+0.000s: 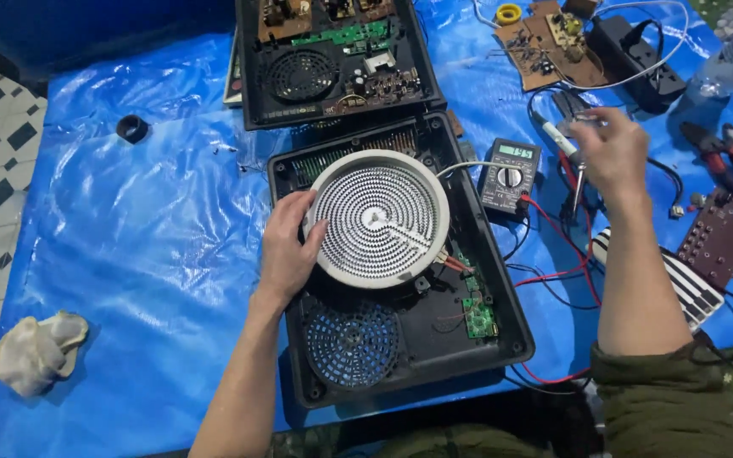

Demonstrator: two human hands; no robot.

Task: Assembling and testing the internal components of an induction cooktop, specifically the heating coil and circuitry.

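An opened black cooker housing [468, 220] lies on a blue plastic sheet [137, 229]. A round white heating coil disc [380, 217] rests tilted in it above a round fan grille [351, 342] and a small green circuit board [478, 318]. My left hand [286, 250] grips the disc's left rim. My right hand [611, 154] is raised to the right over the sheet, fingers closed on a thin metal tool [577, 170] pointing down, next to a grey multimeter [511, 173] with red and black leads.
A second opened black housing [332, 59] with boards and a fan lies behind. Brown circuit boards [549, 42], a black power strip [638, 59], red-handled pliers [723, 157], a striped panel [689, 284] and a black ring [132, 129] lie around. A crumpled cloth [37, 352] sits lower left by tiled floor.
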